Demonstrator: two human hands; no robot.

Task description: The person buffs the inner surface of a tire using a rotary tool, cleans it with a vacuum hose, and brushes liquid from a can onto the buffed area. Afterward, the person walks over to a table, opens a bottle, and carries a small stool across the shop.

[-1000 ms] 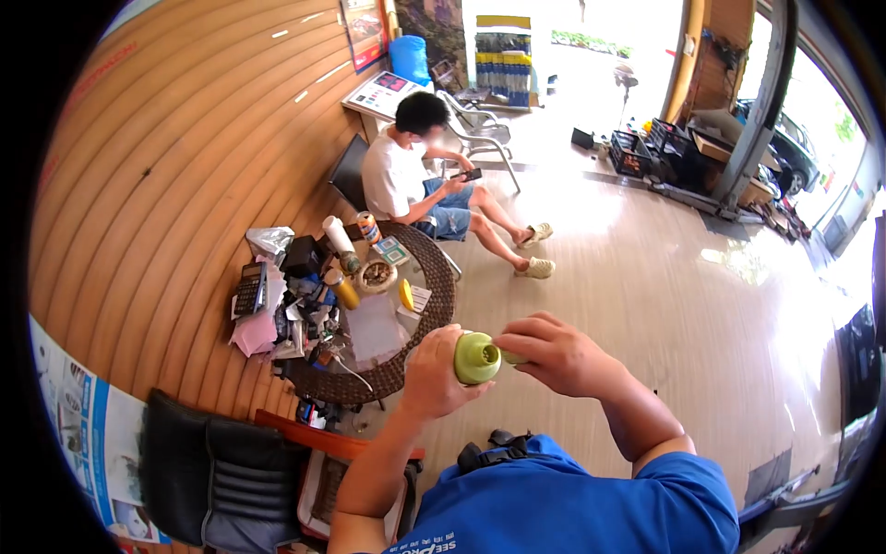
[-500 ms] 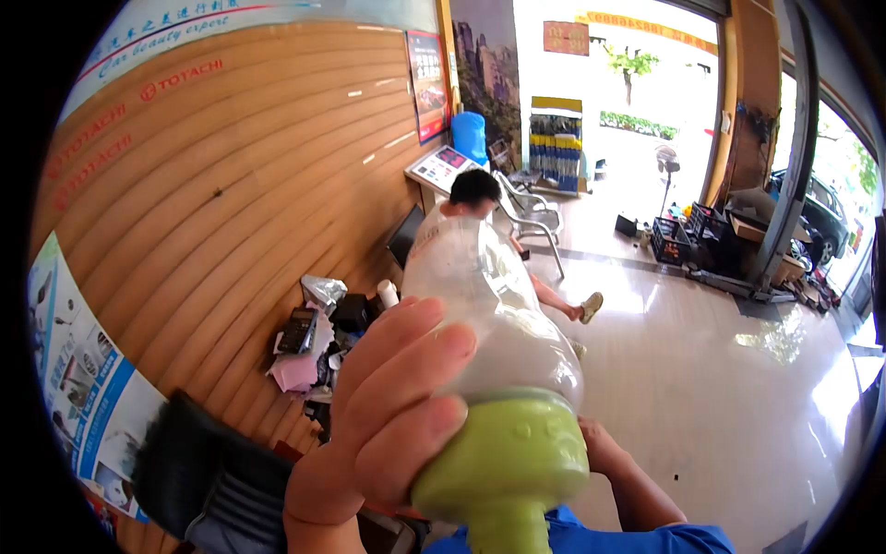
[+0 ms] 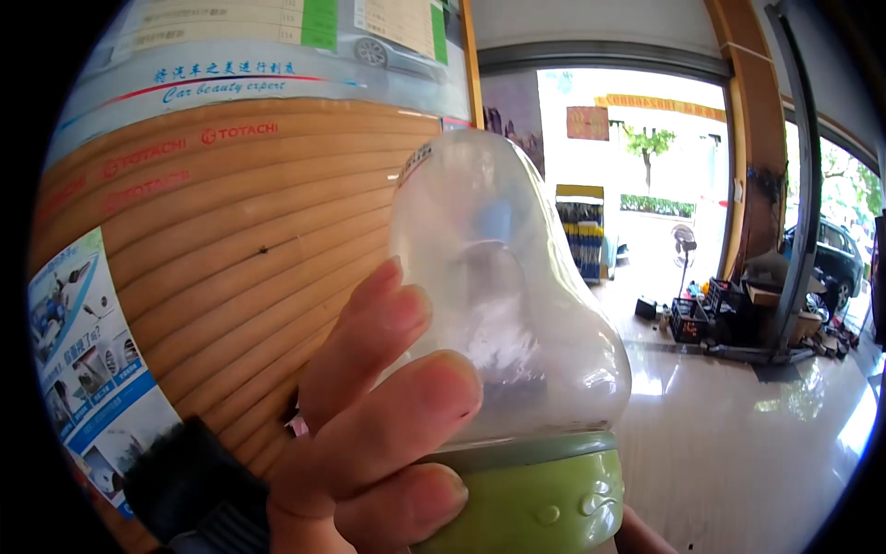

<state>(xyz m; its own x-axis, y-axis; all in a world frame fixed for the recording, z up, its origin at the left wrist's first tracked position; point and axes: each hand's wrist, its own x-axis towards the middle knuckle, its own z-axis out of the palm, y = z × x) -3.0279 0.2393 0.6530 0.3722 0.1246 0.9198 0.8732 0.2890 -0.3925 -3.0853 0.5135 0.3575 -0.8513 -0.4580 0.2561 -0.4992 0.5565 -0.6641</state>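
Note:
My left hand (image 3: 388, 425) is wrapped round a translucent drinking bottle (image 3: 503, 305) with a green collar (image 3: 531, 499). The bottle is very close to the camera, its rounded clear end pointing up and away and the green part at the bottom edge of the view. My fingers press on its left side, just above and on the collar. Only a sliver of skin from my right arm or hand (image 3: 643, 535) shows at the bottom, right of the collar; its fingers are hidden.
Wooden slat wall (image 3: 231, 351) on the left with a poster (image 3: 101, 369); below it, a black chair (image 3: 198, 480). Ahead is a bright doorway (image 3: 664, 166) with a display rack (image 3: 581, 231). Crates (image 3: 688, 319) stand by a metal post (image 3: 798, 231); shiny floor (image 3: 738, 443).
The view has tilted upward, and the bottle now stands higher and closer. It hides the spot where a seated person was. My right hand and blue sleeve have mostly dropped out of sight.

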